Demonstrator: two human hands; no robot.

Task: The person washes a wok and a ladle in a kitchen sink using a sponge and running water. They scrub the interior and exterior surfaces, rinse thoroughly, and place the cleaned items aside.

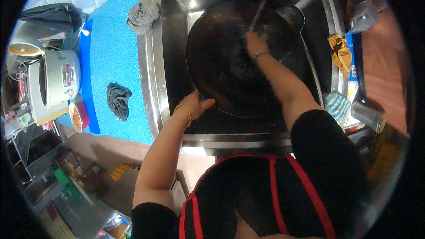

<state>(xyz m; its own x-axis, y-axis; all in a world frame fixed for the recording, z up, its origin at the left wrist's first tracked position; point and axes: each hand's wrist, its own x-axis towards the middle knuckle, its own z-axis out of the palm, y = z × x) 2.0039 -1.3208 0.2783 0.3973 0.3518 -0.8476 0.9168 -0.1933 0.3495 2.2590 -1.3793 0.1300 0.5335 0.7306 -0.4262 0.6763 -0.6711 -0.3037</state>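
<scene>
A large dark wok (229, 63) lies in the stainless steel sink (154, 83). My left hand (194, 104) grips its near left rim, thumb on top and the fingers partly hidden. Over the inside of the wok is my right hand (257, 44), blurred; whether it holds anything cannot be made out. A stream of water (264, 5) runs down from the top edge and meets the wok beside that hand. A metal ladle (294, 15) rests at the wok's right side, its long handle reaching toward me.
A grey cloth (143, 18) hangs on the sink's left ledge. On the blue counter (113, 53) lies a dark cloth (119, 101), with a rice cooker (63, 76) and a pink tub (79, 116) farther left. Right of the sink are a knitted scrubber (337, 106) and a metal canister (368, 116).
</scene>
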